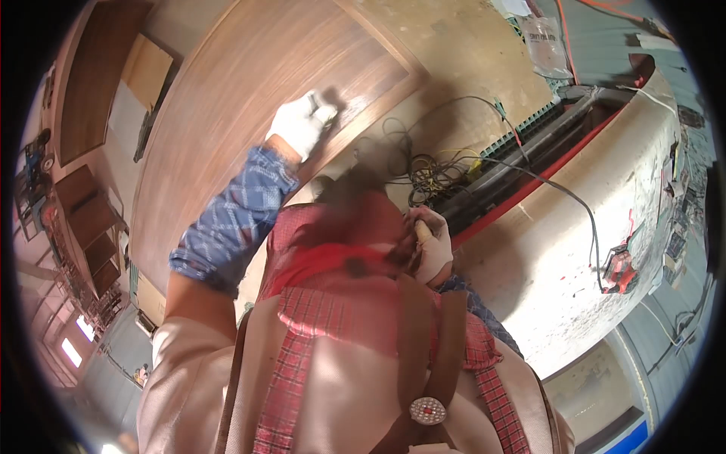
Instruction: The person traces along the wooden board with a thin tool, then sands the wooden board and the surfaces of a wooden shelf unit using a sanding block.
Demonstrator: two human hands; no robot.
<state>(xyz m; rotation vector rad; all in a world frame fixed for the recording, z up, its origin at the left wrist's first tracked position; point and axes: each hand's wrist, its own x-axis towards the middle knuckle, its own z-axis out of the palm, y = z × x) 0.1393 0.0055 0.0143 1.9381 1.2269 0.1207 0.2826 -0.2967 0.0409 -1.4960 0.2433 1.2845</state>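
Observation:
My left hand [296, 127], in a white glove, is at the right-hand edge of a large brown wood panel [249, 83] with a raised border. Its fingers are curled together against the surface; a dark patch beside them may be shadow, and what they hold, if anything, cannot be made out. Close to my body, at the side of the red checked apron [325, 303], is my right hand [432, 248], also gloved. Its fingers are bent inward, and their grip is partly hidden. Blue checked sleeves cover both forearms.
Tangled black and yellow cables [435, 170] lie right of the panel, beside a dark channel with a red edge [529, 200]. Farther right is a pale, stained work surface [529, 280] with a red tool [620, 272]. More brown panels [94, 83] stand at the left.

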